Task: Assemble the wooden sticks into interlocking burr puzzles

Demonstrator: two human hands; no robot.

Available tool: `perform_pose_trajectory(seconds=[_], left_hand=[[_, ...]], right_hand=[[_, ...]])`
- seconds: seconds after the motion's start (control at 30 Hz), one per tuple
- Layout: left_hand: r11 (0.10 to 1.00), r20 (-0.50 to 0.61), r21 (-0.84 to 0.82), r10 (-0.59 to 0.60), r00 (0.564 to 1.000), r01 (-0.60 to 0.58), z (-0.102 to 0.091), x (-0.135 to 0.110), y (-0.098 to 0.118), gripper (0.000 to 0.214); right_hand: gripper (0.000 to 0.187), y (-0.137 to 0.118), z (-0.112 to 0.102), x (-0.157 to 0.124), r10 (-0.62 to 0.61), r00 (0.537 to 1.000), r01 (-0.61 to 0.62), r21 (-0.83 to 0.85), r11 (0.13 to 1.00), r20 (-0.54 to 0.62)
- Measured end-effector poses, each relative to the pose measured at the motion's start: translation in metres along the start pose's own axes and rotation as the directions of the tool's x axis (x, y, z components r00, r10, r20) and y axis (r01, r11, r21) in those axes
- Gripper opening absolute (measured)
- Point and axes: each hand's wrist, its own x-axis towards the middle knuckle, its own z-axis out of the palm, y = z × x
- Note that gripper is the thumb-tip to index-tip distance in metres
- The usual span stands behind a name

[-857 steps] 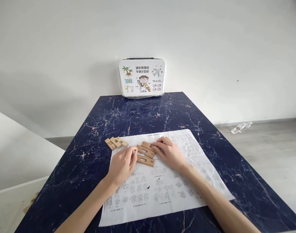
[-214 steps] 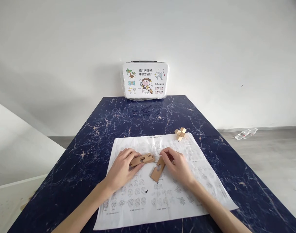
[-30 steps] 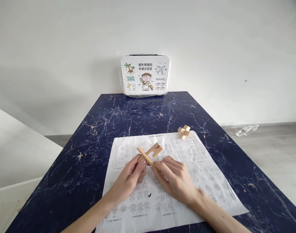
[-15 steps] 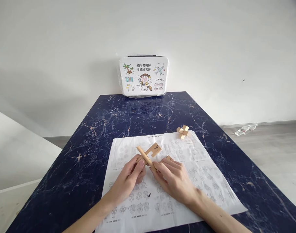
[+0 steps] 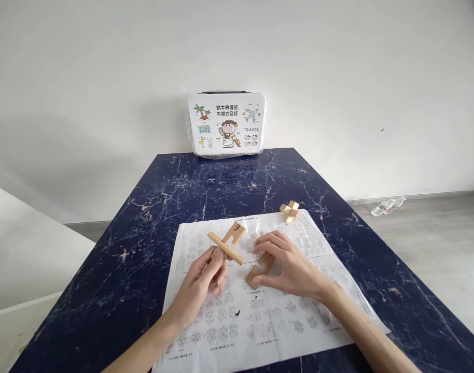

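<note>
My left hand [image 5: 204,278] is closed on two notched wooden pieces joined in a cross [image 5: 226,242], held a little above the paper; the upper piece carries a handwritten number. My right hand [image 5: 289,267] rests on the printed sheet [image 5: 260,311] with fingers and thumb pinching a third flat wooden piece [image 5: 260,267] that lies on the paper. A small assembled wooden knot [image 5: 289,210] sits at the sheet's far right corner, out of reach of both hands.
The sheet lies on a dark blue marbled table [image 5: 229,181]. A white illustrated case [image 5: 226,124] stands against the wall at the table's far edge. A plastic bottle [image 5: 387,205] lies on the floor to the right. A white surface [image 5: 23,248] borders the left.
My right hand has let go of the crossed pieces and moved right onto the loose piece on the paper. My left hand now holds the cross alone, shifted slightly left.
</note>
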Motion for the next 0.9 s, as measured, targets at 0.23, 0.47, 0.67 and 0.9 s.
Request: perform_pose_trajectory(seconds=[0.23, 0.47, 0.67, 0.9], left_hand=[[0.999, -0.007, -0.036, 0.0, 1.0, 0.0, 0.0, 0.001, 0.001, 0.044], [0.999, -0.042, -0.041, -0.012, 0.999, 0.01, 0.003, -0.001, 0.002, 0.043], [0.996, -0.037, -0.089, 0.002, 0.999, -0.006, 0.001, 0.001, 0.005, 0.043], [0.996, 0.005, -0.084, 0.023, 1.0, -0.022, -0.002, 0.0, 0.002, 0.044]], right_hand=[[0.029, 0.008, -0.009, -0.001, 0.103, 0.986, -0.108, 0.032, 0.994, 0.135], [0.02, 0.008, 0.007, -0.001, 0.282, 0.959, -0.285, 0.158, 0.946, 0.042], [0.021, 0.008, 0.011, 0.0, 0.201, 0.971, -0.152, 0.319, 0.935, -0.126], [0.027, 0.0, 0.009, 0.0, 0.254, 0.964, -0.18, 0.523, 0.833, -0.073]])
